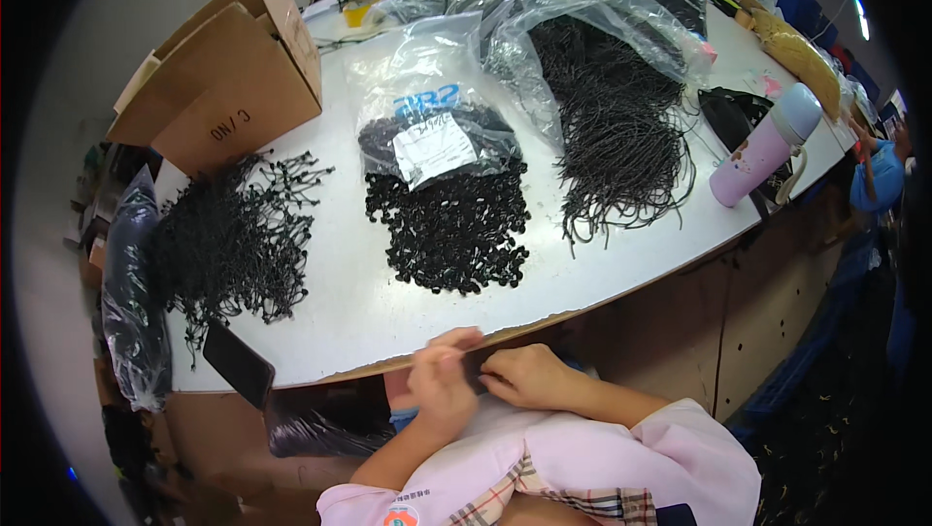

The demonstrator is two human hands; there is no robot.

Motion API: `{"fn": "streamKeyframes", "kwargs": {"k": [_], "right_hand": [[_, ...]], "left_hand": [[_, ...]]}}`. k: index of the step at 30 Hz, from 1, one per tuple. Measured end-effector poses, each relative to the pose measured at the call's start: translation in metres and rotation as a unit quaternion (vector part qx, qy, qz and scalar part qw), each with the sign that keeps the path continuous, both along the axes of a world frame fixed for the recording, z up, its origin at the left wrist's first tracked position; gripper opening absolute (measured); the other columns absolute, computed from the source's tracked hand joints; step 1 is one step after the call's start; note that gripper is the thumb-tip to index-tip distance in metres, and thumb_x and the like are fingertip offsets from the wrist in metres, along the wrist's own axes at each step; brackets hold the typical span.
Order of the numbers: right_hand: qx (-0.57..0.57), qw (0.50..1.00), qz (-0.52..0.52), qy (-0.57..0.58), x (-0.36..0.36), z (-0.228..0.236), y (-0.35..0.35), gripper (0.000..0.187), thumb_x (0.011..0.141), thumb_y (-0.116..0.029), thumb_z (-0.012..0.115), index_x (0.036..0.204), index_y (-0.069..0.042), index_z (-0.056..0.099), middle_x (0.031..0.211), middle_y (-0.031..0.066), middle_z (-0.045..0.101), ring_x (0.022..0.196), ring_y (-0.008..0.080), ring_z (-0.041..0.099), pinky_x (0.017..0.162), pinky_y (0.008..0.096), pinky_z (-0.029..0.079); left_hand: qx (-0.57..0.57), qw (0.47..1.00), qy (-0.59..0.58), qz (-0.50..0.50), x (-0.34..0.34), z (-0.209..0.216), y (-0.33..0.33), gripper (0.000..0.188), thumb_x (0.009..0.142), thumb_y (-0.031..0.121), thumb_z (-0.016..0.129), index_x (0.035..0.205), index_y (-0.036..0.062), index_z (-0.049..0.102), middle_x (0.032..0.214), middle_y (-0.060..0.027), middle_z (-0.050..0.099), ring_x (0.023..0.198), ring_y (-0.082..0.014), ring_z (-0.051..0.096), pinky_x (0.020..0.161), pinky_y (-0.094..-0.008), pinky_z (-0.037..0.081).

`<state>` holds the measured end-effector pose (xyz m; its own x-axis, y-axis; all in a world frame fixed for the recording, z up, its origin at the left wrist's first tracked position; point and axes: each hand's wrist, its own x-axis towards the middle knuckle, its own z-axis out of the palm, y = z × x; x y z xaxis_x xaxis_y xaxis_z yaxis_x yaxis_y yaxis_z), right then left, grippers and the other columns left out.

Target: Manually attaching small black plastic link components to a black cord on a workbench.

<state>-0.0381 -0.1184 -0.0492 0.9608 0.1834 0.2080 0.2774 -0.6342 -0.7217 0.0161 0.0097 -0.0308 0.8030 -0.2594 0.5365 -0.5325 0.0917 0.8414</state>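
Observation:
My left hand (443,380) is raised just off the table's front edge, its fingers loosely bent and apart, with nothing visible in it. Beside it on the right, my right hand (529,377) is closed, fingers curled and tips pressed together; what they hold, if anything, is too small to make out. Beyond the edge lies a spread of small black plastic pieces (456,235), spilling from a clear plastic bag (413,60) with a white label. To the left is a heap of black cords with small end pieces (233,245). Loose black cords (621,128) lie to the right, partly under clear plastic.
A dark phone (239,364) overhangs the front left edge of the white table (359,317). An open cardboard box (233,80) stands at the back left. A pink bottle (762,147) stands at the right beside a black pouch (730,114). Another person (876,177) is at far right.

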Motion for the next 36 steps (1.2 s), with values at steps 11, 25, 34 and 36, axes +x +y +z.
{"fn": "streamKeyframes", "kwargs": {"k": [11, 25, 34, 36], "right_hand": [[0.182, 0.98, -0.018, -0.079, -0.003, 0.023, 0.0, 0.012, 0.068, -0.001, 0.065, 0.078, -0.001, 0.059, 0.06, 0.0071, 0.051, 0.047, 0.0143, 0.048, 0.042, 0.0231, 0.038], [0.366, 0.927, -0.029, 0.074, -0.015, 0.03, -0.008, 0.014, 0.086, -0.003, 0.045, 0.096, 0.002, 0.052, 0.08, 0.0081, 0.058, 0.066, 0.0095, 0.056, 0.06, 0.0212, 0.048], [0.387, 0.916, 0.026, 0.099, -0.013, 0.034, -0.023, 0.011, 0.08, 0.0, 0.051, 0.091, 0.003, 0.052, 0.075, 0.007, 0.059, 0.062, 0.0087, 0.057, 0.056, 0.0209, 0.047], [0.304, 0.95, 0.014, 0.067, -0.012, 0.039, -0.025, 0.012, 0.08, -0.002, 0.053, 0.091, 0.003, 0.052, 0.07, 0.0073, 0.06, 0.061, 0.0069, 0.057, 0.054, 0.0202, 0.045]], "left_hand": [[0.219, 0.974, 0.049, -0.018, -0.009, 0.002, 0.0, 0.014, 0.087, 0.014, 0.044, 0.082, 0.0017, 0.045, 0.057, -0.0134, 0.052, 0.048, -0.0278, 0.055, 0.043, -0.0347, 0.042], [0.057, 0.963, 0.248, -0.082, -0.013, -0.002, -0.005, 0.016, 0.088, 0.015, 0.046, 0.087, -0.0004, 0.05, 0.059, -0.003, 0.052, 0.051, -0.006, 0.048, 0.043, -0.021, 0.038], [-0.002, 0.906, 0.353, -0.234, -0.012, 0.012, 0.0, 0.029, 0.083, 0.008, 0.053, 0.11, -0.0013, 0.052, 0.066, -0.0001, 0.054, 0.056, -0.0029, 0.047, 0.05, -0.0155, 0.038], [0.042, 0.93, 0.302, -0.206, -0.015, 0.01, 0.0, 0.025, 0.083, 0.008, 0.053, 0.106, -0.0021, 0.054, 0.07, -0.0023, 0.056, 0.059, -0.0046, 0.05, 0.051, -0.0179, 0.04]]}}
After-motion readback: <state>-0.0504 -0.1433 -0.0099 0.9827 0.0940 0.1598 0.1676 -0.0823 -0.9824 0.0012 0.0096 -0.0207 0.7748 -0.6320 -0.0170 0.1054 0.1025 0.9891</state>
